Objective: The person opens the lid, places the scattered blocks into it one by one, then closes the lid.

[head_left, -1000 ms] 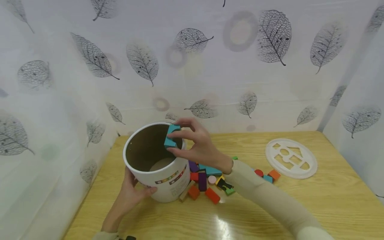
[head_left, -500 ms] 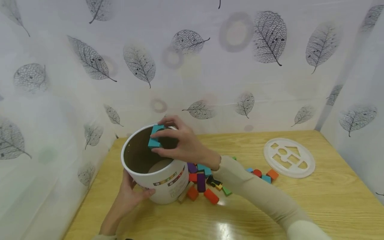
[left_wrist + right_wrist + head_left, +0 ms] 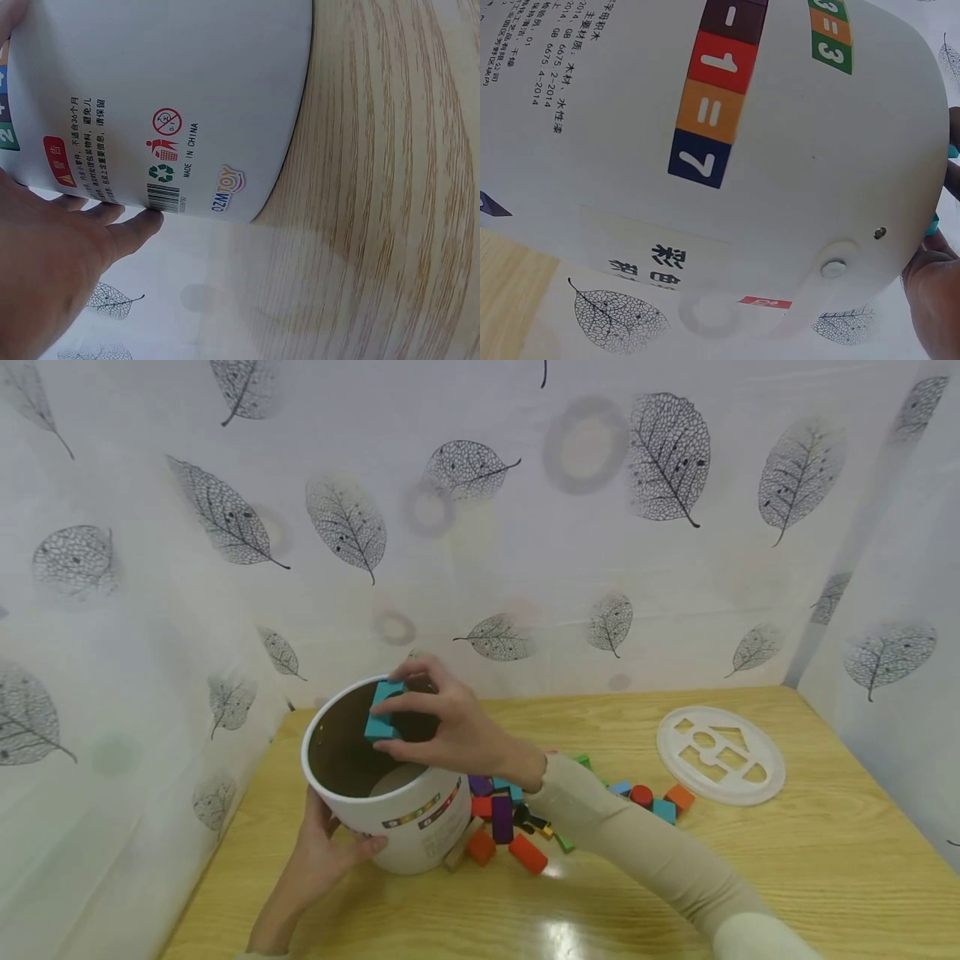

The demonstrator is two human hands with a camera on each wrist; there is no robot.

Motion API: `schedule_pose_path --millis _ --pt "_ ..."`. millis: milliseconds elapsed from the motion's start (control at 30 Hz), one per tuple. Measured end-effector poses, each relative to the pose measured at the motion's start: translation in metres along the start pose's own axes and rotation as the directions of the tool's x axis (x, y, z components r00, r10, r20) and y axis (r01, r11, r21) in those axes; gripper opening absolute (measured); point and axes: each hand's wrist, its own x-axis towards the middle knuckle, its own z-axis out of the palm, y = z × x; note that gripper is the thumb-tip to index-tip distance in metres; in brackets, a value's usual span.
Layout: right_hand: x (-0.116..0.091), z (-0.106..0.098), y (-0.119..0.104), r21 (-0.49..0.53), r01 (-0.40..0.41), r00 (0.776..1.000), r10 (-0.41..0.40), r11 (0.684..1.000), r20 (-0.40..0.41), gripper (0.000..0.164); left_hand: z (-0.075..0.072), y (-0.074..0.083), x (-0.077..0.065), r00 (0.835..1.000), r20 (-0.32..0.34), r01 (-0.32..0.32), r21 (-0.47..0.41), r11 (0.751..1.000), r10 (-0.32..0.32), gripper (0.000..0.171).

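We pinch a turquoise arch-notched block (image 3: 380,727) between the curled thumb and fingers of our right hand (image 3: 459,720) at the mouth of the white OZMTOY bucket (image 3: 408,845), whose side our left hand (image 3: 324,853) cups with spread fingers. We judge the block light, rigid and smooth, best held across its two ends.
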Motion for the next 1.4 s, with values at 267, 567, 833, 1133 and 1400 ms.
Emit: schedule_pose_path --millis 267,567,833,1133,1400 --pt "-0.002 0.002 0.001 -0.003 0.008 1.000 -0.008 1.000 -0.021 0.046 0.000 0.001 -0.001 1.000 -0.002 -0.003 0.009 1.000 0.003 0.129" --pt "-0.011 -0.024 0.002 -0.064 0.039 0.992 -0.046 0.997 -0.116 0.037 0.004 0.004 -0.001 1.000 -0.015 -0.007 0.010 1.000 0.007 0.129" --pt "-0.055 -0.079 0.016 -0.179 -0.047 0.997 0.033 0.983 -0.076 0.029 0.008 0.004 0.000 1.000 -0.013 -0.015 0.005 1.000 0.015 0.131" --pt "-0.123 -0.122 0.038 -0.356 -0.245 0.941 0.309 0.902 0.135 0.022 0.007 0.004 0.000 0.999 -0.030 0.019 0.009 1.000 -0.019 0.130" --pt "-0.165 -0.134 0.048 -0.495 -0.451 0.650 0.653 0.743 0.388 0.023 0.007 0.004 0.001 1.000 -0.031 0.005 0.009 1.000 -0.005 0.129"
